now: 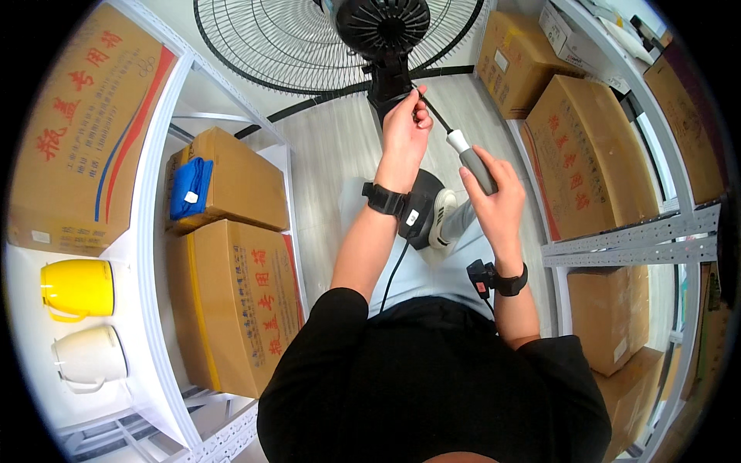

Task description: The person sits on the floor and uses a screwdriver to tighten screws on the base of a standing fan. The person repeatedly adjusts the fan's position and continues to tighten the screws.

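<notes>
A black pedestal fan stands at the top of the view, with its motor housing (384, 27) in front of a wide wire guard (262, 46). Below the housing is the fan's black neck (388, 77). My left hand (407, 127) is right against that neck, fingers curled in a pinch; what they pinch is too small to make out. In my right hand (500, 197) is a screwdriver (478, 168) with a grey and white handle. Its dark shaft slants up and left toward the neck beside my left fingertips, where the tip is hidden.
Metal shelving holds cardboard boxes (231, 309) on the left and more boxes (575, 154) on the right. A blue cloth bundle (191, 189) lies against one left box. Yellow (77, 287) and white (91, 359) jugs stand on the left shelf. The fan's base (421, 208) is near my shoe (442, 218).
</notes>
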Action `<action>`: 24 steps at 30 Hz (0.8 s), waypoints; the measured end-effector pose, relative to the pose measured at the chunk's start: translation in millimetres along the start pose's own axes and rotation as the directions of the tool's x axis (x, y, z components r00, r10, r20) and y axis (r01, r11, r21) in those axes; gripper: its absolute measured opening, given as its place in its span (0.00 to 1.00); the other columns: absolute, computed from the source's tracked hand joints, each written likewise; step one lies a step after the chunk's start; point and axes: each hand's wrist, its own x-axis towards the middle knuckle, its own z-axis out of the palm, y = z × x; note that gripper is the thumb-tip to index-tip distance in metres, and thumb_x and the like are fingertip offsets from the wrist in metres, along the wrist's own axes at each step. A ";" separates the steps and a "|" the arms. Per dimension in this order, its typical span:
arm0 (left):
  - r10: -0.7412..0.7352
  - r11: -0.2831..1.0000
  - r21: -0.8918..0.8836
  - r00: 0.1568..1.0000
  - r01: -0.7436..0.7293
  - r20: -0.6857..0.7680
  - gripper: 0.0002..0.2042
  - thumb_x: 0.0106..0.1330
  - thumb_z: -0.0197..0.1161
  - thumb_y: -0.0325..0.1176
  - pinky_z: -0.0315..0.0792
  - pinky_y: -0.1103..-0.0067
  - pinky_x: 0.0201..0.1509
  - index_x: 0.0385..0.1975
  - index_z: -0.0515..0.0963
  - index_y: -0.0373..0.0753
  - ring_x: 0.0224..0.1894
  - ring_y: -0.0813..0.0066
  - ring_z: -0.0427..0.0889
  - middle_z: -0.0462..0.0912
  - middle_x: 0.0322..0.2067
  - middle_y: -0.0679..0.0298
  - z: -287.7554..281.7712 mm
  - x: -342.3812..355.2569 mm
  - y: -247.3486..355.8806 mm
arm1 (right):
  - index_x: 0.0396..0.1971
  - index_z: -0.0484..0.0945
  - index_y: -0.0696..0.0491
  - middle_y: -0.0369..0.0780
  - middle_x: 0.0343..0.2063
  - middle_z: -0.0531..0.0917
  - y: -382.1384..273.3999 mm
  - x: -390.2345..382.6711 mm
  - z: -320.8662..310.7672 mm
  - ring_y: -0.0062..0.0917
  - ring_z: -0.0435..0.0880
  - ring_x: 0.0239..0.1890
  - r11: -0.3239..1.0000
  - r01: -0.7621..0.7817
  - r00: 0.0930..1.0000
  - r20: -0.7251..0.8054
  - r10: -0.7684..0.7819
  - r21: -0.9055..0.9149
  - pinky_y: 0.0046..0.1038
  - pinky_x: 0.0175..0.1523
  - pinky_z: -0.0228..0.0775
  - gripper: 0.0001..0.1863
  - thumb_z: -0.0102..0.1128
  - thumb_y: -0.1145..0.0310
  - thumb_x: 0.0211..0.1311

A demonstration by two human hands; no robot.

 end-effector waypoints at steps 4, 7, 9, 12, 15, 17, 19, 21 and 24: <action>-0.032 0.999 -0.046 0.998 0.030 -0.047 0.10 0.68 0.54 0.30 0.57 0.87 0.22 0.42 0.74 0.30 0.21 0.85 0.61 0.67 0.23 0.69 0.1 1.2 2.5 | 0.43 0.80 0.53 0.42 0.30 0.79 -9.1 5.9 -0.2 0.32 0.79 0.31 1.000 -0.011 1.000 0.004 0.011 0.000 0.27 0.37 0.70 0.18 0.67 0.67 0.50; -0.074 0.995 -0.068 0.995 0.070 -0.064 0.10 0.68 0.54 0.31 0.57 0.87 0.22 0.41 0.75 0.30 0.20 0.85 0.60 0.67 0.22 0.69 0.4 2.7 3.4 | 0.43 0.80 0.53 0.43 0.30 0.79 -12.9 9.4 1.1 0.33 0.80 0.31 1.000 0.003 1.000 -0.002 -0.003 -0.005 0.28 0.37 0.70 0.18 0.67 0.67 0.50; -0.082 0.994 -0.077 0.995 0.078 -0.050 0.10 0.68 0.54 0.32 0.57 0.87 0.22 0.41 0.75 0.30 0.20 0.85 0.60 0.67 0.22 0.70 -0.2 3.1 3.1 | 0.42 0.80 0.53 0.43 0.30 0.79 -14.7 12.5 2.8 0.33 0.80 0.31 1.000 -0.011 1.000 0.008 0.011 -0.025 0.29 0.38 0.71 0.18 0.67 0.66 0.50; -0.093 0.993 -0.081 0.995 0.091 -0.022 0.11 0.68 0.54 0.31 0.57 0.87 0.22 0.41 0.75 0.30 0.19 0.85 0.61 0.67 0.22 0.70 -5.1 3.6 4.0 | 0.42 0.80 0.54 0.44 0.30 0.80 -18.8 16.5 3.6 0.34 0.80 0.32 1.000 -0.007 1.000 0.017 0.007 -0.029 0.29 0.38 0.71 0.18 0.66 0.66 0.50; -0.108 0.994 -0.022 0.991 0.110 0.084 0.14 0.65 0.57 0.33 0.58 0.86 0.25 0.45 0.73 0.30 0.22 0.85 0.63 0.69 0.23 0.70 -11.3 1.4 6.2 | 0.42 0.79 0.55 0.44 0.31 0.80 -17.1 19.6 5.5 0.33 0.81 0.31 1.000 -0.025 0.999 0.033 0.025 -0.011 0.29 0.37 0.72 0.18 0.66 0.66 0.50; -0.164 0.986 -0.021 0.983 0.166 0.086 0.15 0.65 0.56 0.33 0.58 0.87 0.25 0.46 0.72 0.30 0.22 0.85 0.64 0.69 0.23 0.70 -12.1 -0.1 4.7 | 0.43 0.79 0.55 0.44 0.31 0.81 -8.3 21.5 7.9 0.30 0.82 0.29 0.998 -0.060 0.997 0.048 0.058 0.031 0.28 0.35 0.72 0.18 0.66 0.65 0.51; -0.221 0.974 -0.024 0.968 0.225 0.118 0.16 0.65 0.56 0.34 0.58 0.87 0.25 0.47 0.72 0.29 0.22 0.84 0.64 0.69 0.23 0.71 -13.5 -2.4 5.8 | 0.44 0.79 0.55 0.43 0.33 0.81 -19.3 23.4 5.2 0.22 0.80 0.20 0.984 -0.160 0.985 0.085 0.152 0.083 0.22 0.28 0.70 0.19 0.66 0.64 0.53; -0.213 0.976 -0.011 0.968 0.217 0.136 0.16 0.65 0.56 0.34 0.59 0.88 0.25 0.47 0.71 0.29 0.23 0.85 0.64 0.69 0.23 0.71 -12.4 -5.3 5.3 | 0.45 0.78 0.56 0.43 0.33 0.81 -24.4 24.6 2.8 0.19 0.80 0.17 0.969 -0.223 0.971 0.111 0.211 0.107 0.21 0.25 0.70 0.19 0.65 0.63 0.54; -0.212 0.976 -0.007 0.965 0.216 0.156 0.17 0.65 0.56 0.34 0.59 0.88 0.25 0.47 0.71 0.28 0.23 0.85 0.64 0.69 0.23 0.71 -10.8 -6.5 5.9 | 0.44 0.78 0.57 0.45 0.32 0.81 -27.1 26.0 -0.2 0.22 0.81 0.18 0.961 -0.253 0.963 0.128 0.239 0.108 0.24 0.28 0.72 0.20 0.65 0.63 0.54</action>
